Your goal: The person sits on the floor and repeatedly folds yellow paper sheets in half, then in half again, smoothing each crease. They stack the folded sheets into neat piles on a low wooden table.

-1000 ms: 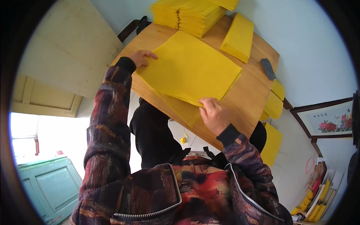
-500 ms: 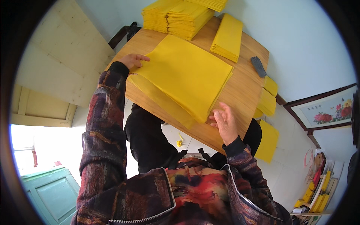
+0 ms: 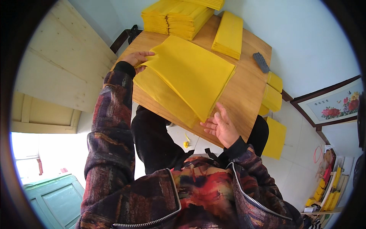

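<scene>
Thin yellow sheets (image 3: 194,68) lie on the wooden table (image 3: 244,87) in front of me, one over another. My left hand (image 3: 137,61) pinches the upper sheet at its left edge and lifts that side a little, so a lower yellow sheet (image 3: 164,97) shows beneath. Beside the near right corner is my right hand (image 3: 223,126), fingers loosely spread and palm turned inward. Its lower fingertips meet the sheet's corner, but no grip on it shows.
Tall stacks of folded yellow sheets (image 3: 179,17) stand at the table's far edge, with a narrower stack (image 3: 228,34) to their right. A grey knitted item (image 3: 261,62) lies near the right edge. More yellow stacks (image 3: 272,99) sit beyond it. A framed flower picture (image 3: 331,103) leans by the wall.
My left hand has raised the upper sheet's left side, uncovering more of the lower sheet. My right hand has moved slightly left, to the near corner.
</scene>
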A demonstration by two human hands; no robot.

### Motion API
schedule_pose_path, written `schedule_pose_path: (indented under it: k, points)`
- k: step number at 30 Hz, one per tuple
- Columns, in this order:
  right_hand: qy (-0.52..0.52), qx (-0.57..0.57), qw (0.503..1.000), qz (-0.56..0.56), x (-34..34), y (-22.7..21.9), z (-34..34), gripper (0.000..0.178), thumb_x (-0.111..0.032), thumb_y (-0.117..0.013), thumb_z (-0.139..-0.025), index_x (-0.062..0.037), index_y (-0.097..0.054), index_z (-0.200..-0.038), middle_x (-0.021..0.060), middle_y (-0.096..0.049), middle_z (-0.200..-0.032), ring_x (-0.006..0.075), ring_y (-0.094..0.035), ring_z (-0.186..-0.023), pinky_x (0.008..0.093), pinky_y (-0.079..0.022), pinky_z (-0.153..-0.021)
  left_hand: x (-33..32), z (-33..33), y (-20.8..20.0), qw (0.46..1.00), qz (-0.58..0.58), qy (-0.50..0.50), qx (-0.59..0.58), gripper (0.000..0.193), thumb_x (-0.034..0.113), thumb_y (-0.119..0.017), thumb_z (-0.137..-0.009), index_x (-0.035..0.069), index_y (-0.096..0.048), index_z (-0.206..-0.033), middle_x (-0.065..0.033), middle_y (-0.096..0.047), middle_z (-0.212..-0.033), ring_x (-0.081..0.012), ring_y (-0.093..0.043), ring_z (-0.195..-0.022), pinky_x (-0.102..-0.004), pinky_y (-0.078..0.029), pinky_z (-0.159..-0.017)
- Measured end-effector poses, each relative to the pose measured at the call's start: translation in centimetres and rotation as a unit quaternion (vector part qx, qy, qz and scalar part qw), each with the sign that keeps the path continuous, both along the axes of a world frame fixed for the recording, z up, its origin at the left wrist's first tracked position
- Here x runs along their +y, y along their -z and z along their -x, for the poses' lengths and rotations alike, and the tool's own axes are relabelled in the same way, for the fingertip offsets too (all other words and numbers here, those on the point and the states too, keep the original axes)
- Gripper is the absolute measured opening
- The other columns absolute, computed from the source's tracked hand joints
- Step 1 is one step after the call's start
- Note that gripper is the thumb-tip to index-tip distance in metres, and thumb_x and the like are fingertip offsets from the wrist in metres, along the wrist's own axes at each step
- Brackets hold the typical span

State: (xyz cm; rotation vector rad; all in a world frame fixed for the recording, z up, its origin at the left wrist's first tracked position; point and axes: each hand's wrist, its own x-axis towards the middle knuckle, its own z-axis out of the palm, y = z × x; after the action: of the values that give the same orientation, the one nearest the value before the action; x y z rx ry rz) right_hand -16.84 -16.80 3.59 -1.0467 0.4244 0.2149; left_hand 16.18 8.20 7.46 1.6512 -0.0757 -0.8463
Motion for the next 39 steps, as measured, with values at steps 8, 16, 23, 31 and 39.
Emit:
schedule_pose_path:
  k: [8, 16, 23, 31, 39]
  points:
    - [0.152, -0.079, 0.981, -0.09, -0.6, 2.4, -2.8, 0.051, -0.028, -0.047, -0.097, -0.017, -0.027, -0.143, 0.0081, -0.053, -0.12, 0.0187, -0.055, -0.106, 0.0349, -0.046, -0.088, 0.5, -1.0, 0.6, 0.999, 0.02, 0.025, 0.022, 0.034, 0.006, -0.046, -0.089, 0.009, -0.056, -0.121, 0.0025, -0.065, -0.098, -0.0057, -0.059, -0.07, -0.0189, -0.046, -0.051]
    - [0.1, -0.058, 0.992, 0.044, -2.8, 3.1, -7.3, 0.037, -0.005, -0.055, -0.089, -0.0026, -0.049, -0.126, 0.0106, -0.055, -0.12, 0.0181, -0.055, -0.107, 0.0315, -0.044, -0.093, 0.8, -3.0, 0.9, 0.986, -0.01, 0.149, -0.069, 0.048, -0.005, -0.041, -0.078, 0.003, -0.053, -0.124, -0.0052, -0.064, -0.103, -0.0131, -0.063, -0.084, -0.0254, -0.05, -0.068]
    - [0.075, -0.19, 0.841, 0.501, -2.1, -1.1, -7.4, 0.048, -0.003, -0.06, -0.078, 0.0033, -0.048, -0.124, 0.0187, -0.054, -0.12, 0.0296, -0.053, -0.112, 0.0323, -0.041, -0.095, -0.2, -2.1, -4.0, 0.955, -0.051, 0.208, -0.207, 0.05, -0.01, -0.045, -0.073, -0.001, -0.055, -0.121, -0.0066, -0.06, -0.11, -0.014, -0.06, -0.097, -0.0248, -0.047, -0.087]
    - [0.066, -0.219, 0.825, 0.516, 1.6, -4.2, -5.2, 0.059, -0.006, -0.063, -0.078, 0.0017, -0.04, -0.131, 0.025, -0.049, -0.12, 0.0405, -0.048, -0.114, 0.0399, -0.041, -0.096, 0.1, -0.8, -7.5, 0.958, -0.019, 0.211, -0.192, 0.052, -0.014, -0.042, -0.074, 0.0, -0.055, -0.121, -0.0063, -0.06, -0.114, -0.0145, -0.06, -0.103, -0.027, -0.047, -0.091]
    - [0.066, -0.221, 0.816, 0.529, 1.8, -1.2, -5.7, 0.063, -0.003, -0.063, -0.076, 0.0057, -0.034, -0.131, 0.0264, -0.043, -0.12, 0.0423, -0.049, -0.107, 0.0409, -0.044, -0.09, -0.2, -1.3, -4.5, 0.964, -0.03, 0.176, -0.199, 0.051, -0.016, -0.041, -0.073, 0.002, -0.06, -0.117, -0.0059, -0.063, -0.107, -0.0125, -0.061, -0.096, -0.0246, -0.048, -0.086]
